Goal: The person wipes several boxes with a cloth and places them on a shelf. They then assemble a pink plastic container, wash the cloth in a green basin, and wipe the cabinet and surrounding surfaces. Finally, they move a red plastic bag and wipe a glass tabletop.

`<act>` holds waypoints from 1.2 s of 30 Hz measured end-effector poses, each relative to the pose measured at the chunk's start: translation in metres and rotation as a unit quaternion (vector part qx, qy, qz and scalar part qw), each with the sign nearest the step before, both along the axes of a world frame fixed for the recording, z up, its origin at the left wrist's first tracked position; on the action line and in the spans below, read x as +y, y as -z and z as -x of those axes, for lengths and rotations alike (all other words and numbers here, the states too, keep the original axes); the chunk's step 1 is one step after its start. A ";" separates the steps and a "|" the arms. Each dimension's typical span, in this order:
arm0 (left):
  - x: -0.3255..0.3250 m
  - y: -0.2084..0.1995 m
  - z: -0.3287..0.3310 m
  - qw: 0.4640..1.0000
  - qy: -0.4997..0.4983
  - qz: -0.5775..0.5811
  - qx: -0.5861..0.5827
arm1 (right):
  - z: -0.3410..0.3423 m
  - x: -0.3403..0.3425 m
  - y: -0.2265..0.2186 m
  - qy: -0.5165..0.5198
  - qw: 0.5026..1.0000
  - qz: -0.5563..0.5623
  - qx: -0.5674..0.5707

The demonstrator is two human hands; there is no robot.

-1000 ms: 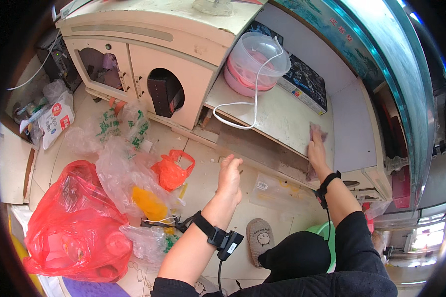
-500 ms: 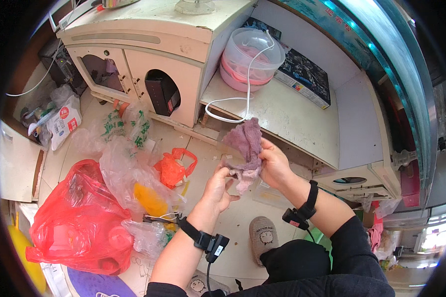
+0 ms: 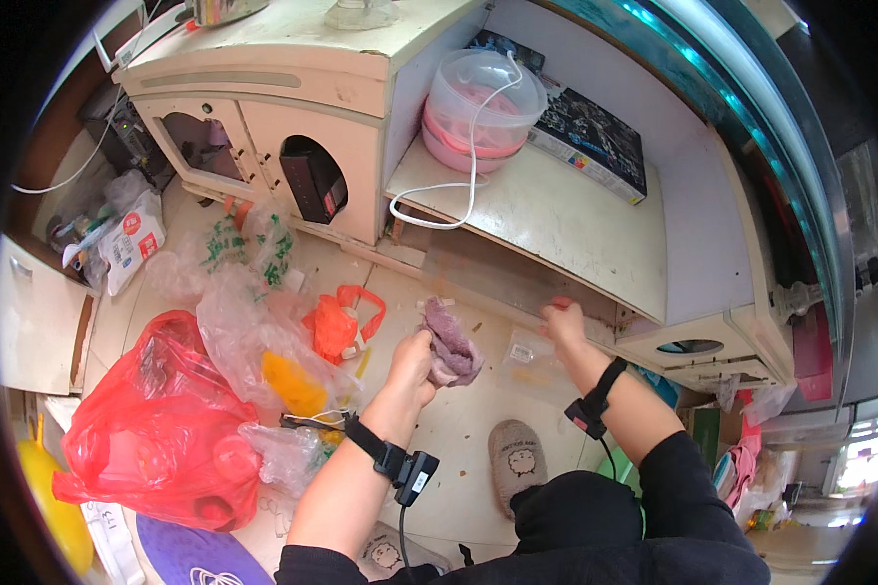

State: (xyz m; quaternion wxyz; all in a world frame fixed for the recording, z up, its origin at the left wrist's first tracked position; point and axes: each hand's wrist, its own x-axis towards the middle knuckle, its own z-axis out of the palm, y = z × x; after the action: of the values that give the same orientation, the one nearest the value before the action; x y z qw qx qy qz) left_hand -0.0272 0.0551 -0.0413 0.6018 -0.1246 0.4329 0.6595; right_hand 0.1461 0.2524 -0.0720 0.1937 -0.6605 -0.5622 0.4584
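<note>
My left hand (image 3: 410,372) is closed on a crumpled purple cloth (image 3: 454,349), held above the floor. My right hand (image 3: 563,324) is reached out by the low front edge of the open cabinet shelf (image 3: 517,219), its fingers curled in. Whatever it may grip is too small to make out. Just below it lies a clear plastic bag (image 3: 523,353) with a white label. Both wrists carry black straps with small devices.
A red plastic bag (image 3: 156,439), clear bags (image 3: 239,331) and an orange bag (image 3: 334,327) cover the floor at left. On the shelf stand a clear-and-pink tub (image 3: 483,112) with a white cable and a dark flat box (image 3: 590,136). A grey slipper (image 3: 517,463) is below.
My right hand has let go of the cloth and moved right to the cabinet's lower edge. The cloth, now bunched up, stays in my left hand, a little lower.
</note>
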 end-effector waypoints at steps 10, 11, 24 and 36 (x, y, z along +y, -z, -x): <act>-0.017 0.008 0.027 0.998 -0.044 -0.022 -0.036 | -0.009 0.067 0.057 0.032 0.991 0.130 0.006; -0.017 0.004 0.030 0.998 -0.046 -0.026 -0.031 | -0.009 0.061 0.053 0.033 0.991 0.127 0.019; -0.010 -0.013 0.032 0.998 -0.039 -0.049 -0.021 | -0.084 -0.084 0.054 -0.298 0.935 0.191 0.000; -0.006 0.001 -0.039 0.989 0.121 -0.045 -0.068 | -0.011 -0.098 -0.019 -0.227 0.937 0.155 0.215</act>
State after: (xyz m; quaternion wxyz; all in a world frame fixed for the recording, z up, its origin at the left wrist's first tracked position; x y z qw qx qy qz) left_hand 0.0122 0.0490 -0.0420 0.7100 -0.0890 0.3728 0.5908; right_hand 0.1567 0.1548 -0.0529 0.0965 -0.4229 -0.5641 0.7026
